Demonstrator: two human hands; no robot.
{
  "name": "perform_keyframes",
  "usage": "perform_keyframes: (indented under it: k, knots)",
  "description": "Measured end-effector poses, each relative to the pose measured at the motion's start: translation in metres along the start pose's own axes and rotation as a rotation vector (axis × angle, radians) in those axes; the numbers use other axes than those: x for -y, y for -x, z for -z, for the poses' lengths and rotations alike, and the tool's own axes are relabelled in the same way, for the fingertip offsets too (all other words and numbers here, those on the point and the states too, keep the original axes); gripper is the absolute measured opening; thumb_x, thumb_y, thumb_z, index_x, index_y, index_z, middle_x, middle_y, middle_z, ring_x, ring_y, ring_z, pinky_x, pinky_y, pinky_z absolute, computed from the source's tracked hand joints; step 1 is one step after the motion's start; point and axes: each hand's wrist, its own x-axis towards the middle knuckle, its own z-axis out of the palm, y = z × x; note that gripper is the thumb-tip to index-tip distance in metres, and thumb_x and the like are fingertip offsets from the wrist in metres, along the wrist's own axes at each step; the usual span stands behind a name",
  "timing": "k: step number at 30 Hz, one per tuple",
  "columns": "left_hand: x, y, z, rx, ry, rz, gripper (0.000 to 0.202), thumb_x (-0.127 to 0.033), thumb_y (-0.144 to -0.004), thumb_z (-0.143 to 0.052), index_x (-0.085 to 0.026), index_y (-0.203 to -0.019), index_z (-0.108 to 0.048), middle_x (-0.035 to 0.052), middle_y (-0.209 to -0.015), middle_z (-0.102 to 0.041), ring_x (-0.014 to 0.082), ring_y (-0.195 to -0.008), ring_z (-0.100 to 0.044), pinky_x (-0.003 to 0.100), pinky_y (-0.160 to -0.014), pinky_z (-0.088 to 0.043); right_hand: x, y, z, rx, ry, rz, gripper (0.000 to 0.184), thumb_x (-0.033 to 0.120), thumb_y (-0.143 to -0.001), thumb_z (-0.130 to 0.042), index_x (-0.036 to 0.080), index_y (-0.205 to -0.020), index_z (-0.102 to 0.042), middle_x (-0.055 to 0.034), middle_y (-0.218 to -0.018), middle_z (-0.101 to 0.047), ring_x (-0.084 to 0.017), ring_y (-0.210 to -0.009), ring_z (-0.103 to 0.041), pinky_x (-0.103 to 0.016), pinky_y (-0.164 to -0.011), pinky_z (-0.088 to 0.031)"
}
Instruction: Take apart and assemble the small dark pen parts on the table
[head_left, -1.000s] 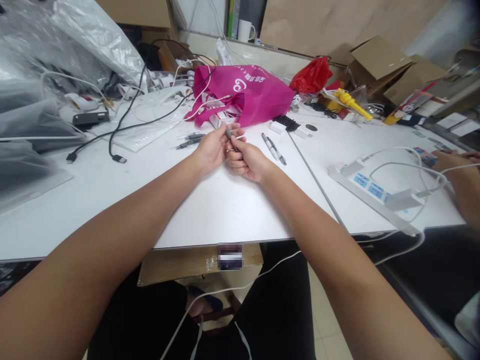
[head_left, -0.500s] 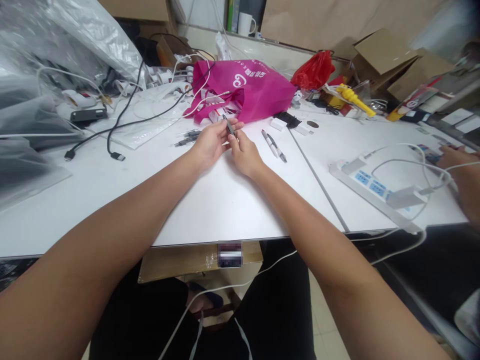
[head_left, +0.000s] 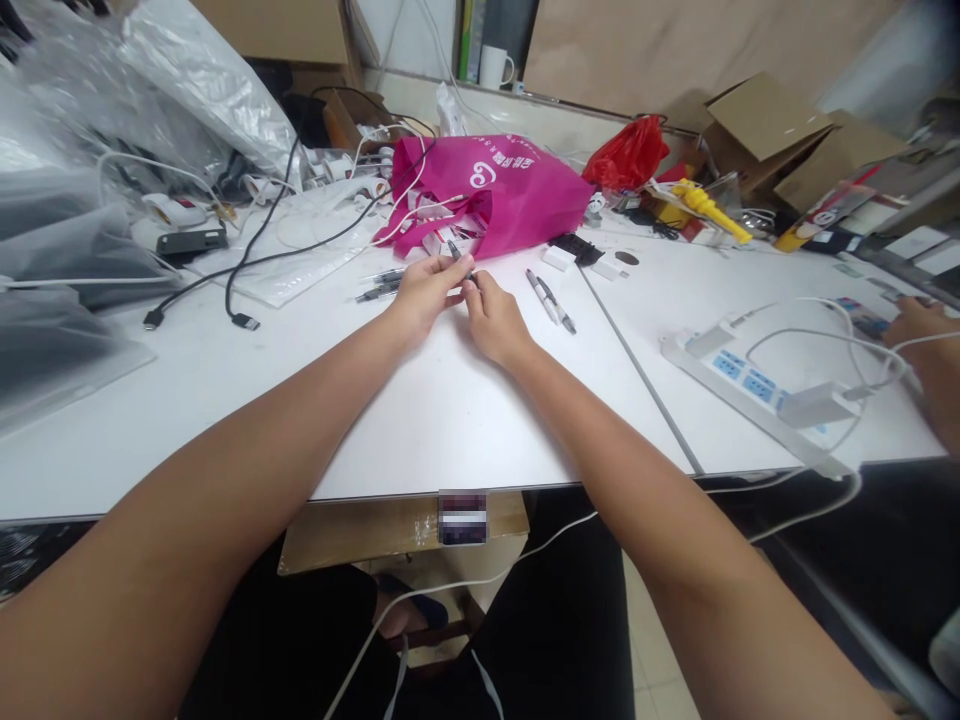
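Since steadying seems to be wanted, a pen (head_left: 454, 250) is pinched above frame centre by the left hand's (head_left: 422, 296) and right hand's (head_left: 496, 317) fingers; other pens (head_left: 552, 300) are laid right of centre.

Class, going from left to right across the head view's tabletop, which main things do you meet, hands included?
USB plug of the black cable, left-side pens, left hand, right hand, right-side pens, power strip, another person's hand.
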Motion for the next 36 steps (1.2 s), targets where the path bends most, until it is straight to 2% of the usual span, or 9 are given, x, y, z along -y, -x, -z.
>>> perform_keyframes:
  k: [2, 5, 10, 15, 20, 23, 27, 31, 36]
  knots:
    - [0.0, 0.0, 0.001, 0.025, 0.033, 0.015, 0.024, -0.04, -0.099, -0.082, -0.018, -0.093, -0.074, 0.0066, -0.105, -0.077, 0.0183, -0.098, -0.07, 0.033, -0.092, -0.059, 0.001, 0.001, 0.001, -0.014, -0.011, -0.009, 0.056, 0.071, -0.113, -0.032, 0.028, -0.133, -0.062, -0.0126, -0.113, -0.079, -0.036, -0.108, -0.075, -0.053, -0.101, -0.059]
    - [0.0, -0.001, 0.004, 0.098, 0.032, 0.001, 0.019, -0.037, -0.1, -0.08, -0.019, -0.099, -0.077, 0.0077, -0.111, -0.078, 0.0197, -0.102, -0.071, 0.034, -0.094, -0.059, 0.005, 0.002, 0.004, -0.03, -0.017, -0.017, 0.05, 0.067, -0.113, -0.035, 0.031, -0.138, -0.06, -0.0112, -0.116, -0.079, -0.035, -0.108, -0.076, -0.051, -0.1, -0.058]
    - [0.002, -0.003, 0.007, -0.001, -0.05, -0.017, 0.028, -0.039, -0.093, -0.089, -0.018, -0.086, -0.072, 0.0055, -0.092, -0.074, 0.02, -0.096, -0.072, 0.035, -0.094, -0.057, 0.013, 0.004, 0.008, 0.006, 0.055, -0.045, 0.049, 0.061, -0.114, -0.034, 0.026, -0.13, -0.065, -0.0133, -0.108, -0.078, -0.037, -0.1, -0.076, -0.05, -0.093, -0.057]
    - [0.0, -0.002, 0.006, 0.056, -0.04, -0.004, 0.022, -0.038, -0.093, -0.087, -0.019, -0.096, -0.077, 0.0066, -0.101, -0.076, 0.0205, -0.102, -0.073, 0.032, -0.088, -0.055, 0.016, 0.004, 0.01, -0.014, 0.062, -0.065, 0.047, 0.058, -0.114, -0.033, 0.027, -0.133, -0.063, -0.013, -0.113, -0.079, -0.036, -0.103, -0.075, -0.048, -0.093, -0.056]
    - [0.001, -0.003, 0.007, -0.028, -0.117, -0.014, 0.031, -0.04, -0.09, -0.09, -0.019, -0.082, -0.069, 0.0047, -0.09, -0.073, 0.0206, -0.099, -0.072, 0.032, -0.086, -0.053, 0.016, 0.004, 0.011, 0.035, 0.112, -0.077, 0.045, 0.06, -0.115, -0.031, 0.027, -0.119, -0.062, -0.0123, -0.102, -0.076, -0.037, -0.099, -0.075, -0.048, -0.092, -0.055]
    - [0.002, -0.002, 0.007, -0.01, -0.095, 0.006, 0.031, -0.044, -0.091, -0.09, -0.02, -0.086, -0.07, 0.0052, -0.095, -0.075, 0.0208, -0.097, -0.072, 0.034, -0.087, -0.054, 0.016, 0.005, 0.011, 0.026, 0.107, -0.071, 0.044, 0.061, -0.115, -0.034, 0.029, -0.125, -0.061, -0.0115, -0.103, -0.077, -0.036, -0.099, -0.076, -0.048, -0.093, -0.056]
    - [0.0, -0.001, 0.006, 0.08, -0.09, -0.013, 0.022, -0.037, -0.091, -0.089, -0.02, -0.1, -0.078, 0.0071, -0.108, -0.078, 0.0223, -0.106, -0.072, 0.036, -0.092, -0.054, 0.015, 0.005, 0.012, -0.005, 0.087, -0.063, 0.044, 0.058, -0.115, -0.035, 0.029, -0.137, -0.06, -0.0123, -0.111, -0.08, -0.036, -0.103, -0.076, -0.046, -0.093, -0.056]
    - [0.001, -0.001, 0.007, 0.029, -0.143, -0.031, 0.018, -0.032, -0.092, -0.087, -0.018, -0.091, -0.077, 0.0067, -0.1, -0.077, 0.0206, -0.099, -0.072, 0.036, -0.092, -0.053, 0.016, 0.005, 0.011, 0.013, 0.109, -0.079, 0.039, 0.054, -0.115, -0.036, 0.027, -0.127, -0.061, -0.0129, -0.103, -0.078, -0.036, -0.098, -0.076, -0.048, -0.092, -0.056]
    - [0.001, -0.001, 0.005, -0.033, -0.165, -0.007, 0.028, -0.037, -0.091, -0.09, -0.018, -0.08, -0.071, 0.0055, -0.09, -0.074, 0.0194, -0.092, -0.071, 0.034, -0.089, -0.054, 0.013, 0.005, 0.009, -0.003, 0.097, -0.05, 0.035, 0.055, -0.114, -0.04, 0.028, -0.121, -0.061, -0.0119, -0.098, -0.078, -0.037, -0.094, -0.075, -0.05, -0.092, -0.057]
